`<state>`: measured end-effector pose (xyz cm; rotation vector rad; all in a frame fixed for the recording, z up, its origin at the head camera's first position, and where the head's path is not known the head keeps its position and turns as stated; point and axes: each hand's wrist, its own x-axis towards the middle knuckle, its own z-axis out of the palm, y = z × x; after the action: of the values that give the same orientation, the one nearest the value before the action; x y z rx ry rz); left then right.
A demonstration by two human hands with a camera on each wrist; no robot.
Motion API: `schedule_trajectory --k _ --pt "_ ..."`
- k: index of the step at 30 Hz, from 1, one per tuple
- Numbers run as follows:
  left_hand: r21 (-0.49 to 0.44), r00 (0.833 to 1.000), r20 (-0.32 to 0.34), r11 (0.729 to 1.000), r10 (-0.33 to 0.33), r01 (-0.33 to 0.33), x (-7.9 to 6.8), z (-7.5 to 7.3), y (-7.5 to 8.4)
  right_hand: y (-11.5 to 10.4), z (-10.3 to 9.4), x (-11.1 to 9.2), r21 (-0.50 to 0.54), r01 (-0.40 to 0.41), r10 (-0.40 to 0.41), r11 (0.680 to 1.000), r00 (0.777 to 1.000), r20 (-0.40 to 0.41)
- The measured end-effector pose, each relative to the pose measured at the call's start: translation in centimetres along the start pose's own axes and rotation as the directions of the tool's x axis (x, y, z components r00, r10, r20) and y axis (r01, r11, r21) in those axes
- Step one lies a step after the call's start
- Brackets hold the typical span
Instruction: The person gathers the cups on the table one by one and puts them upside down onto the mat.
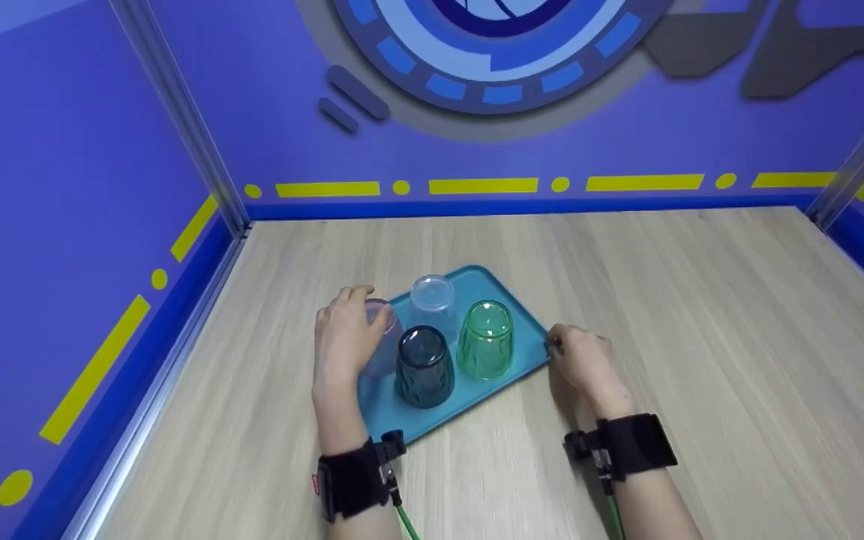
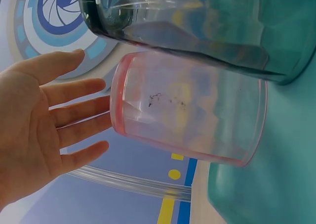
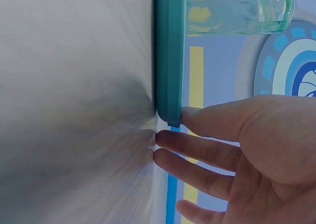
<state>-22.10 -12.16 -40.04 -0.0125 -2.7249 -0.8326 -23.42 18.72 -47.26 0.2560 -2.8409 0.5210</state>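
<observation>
On a teal tray [image 1: 528,341] stand a pinkish clear glass [image 1: 383,352], a clear glass [image 1: 433,304], a dark grey glass [image 1: 424,375] and a green glass [image 1: 486,349]. All narrow toward the top and look upside down. My left hand [image 1: 346,330] is at the pinkish glass [image 2: 187,105], fingers spread and fairly straight near its upper end; whether they touch it is unclear. My right hand [image 1: 582,360] holds the tray's right corner. In the right wrist view its thumb [image 3: 212,117] presses the rim, two fingertips meet the table and the index finger is hidden.
The wooden table [image 1: 702,315] extends around the tray. Blue panels with yellow markings [image 1: 483,185] close it in at the back and sides. A metal post [image 1: 192,127] stands at the back left corner. Each wrist wears a black camera strap [image 1: 353,480] with a green cable.
</observation>
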Motion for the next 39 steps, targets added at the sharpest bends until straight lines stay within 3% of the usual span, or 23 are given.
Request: schedule_trajectory --k 8,16,29,39 --pt "0.013 1.0 0.007 1.0 -0.029 0.029 0.0 -0.3 -0.4 0.2 0.0 0.1 -0.005 -0.001 0.001 1.0 1.0 0.016" --pt "0.036 1.0 -0.023 0.999 -0.009 0.01 -0.1 -0.4 -0.8 0.1 -0.1 0.1 0.008 -0.018 0.017 1.0 0.999 0.046" --pt "0.013 0.995 0.006 0.995 -0.096 0.096 -0.1 -1.2 -2.2 0.1 -0.2 0.3 0.005 -0.012 0.012 1.0 0.999 0.049" --pt "0.004 0.992 0.014 0.993 -0.122 0.122 -0.3 -1.3 -2.6 0.0 -0.1 0.2 -0.001 -0.017 0.017 1.0 0.998 0.055"
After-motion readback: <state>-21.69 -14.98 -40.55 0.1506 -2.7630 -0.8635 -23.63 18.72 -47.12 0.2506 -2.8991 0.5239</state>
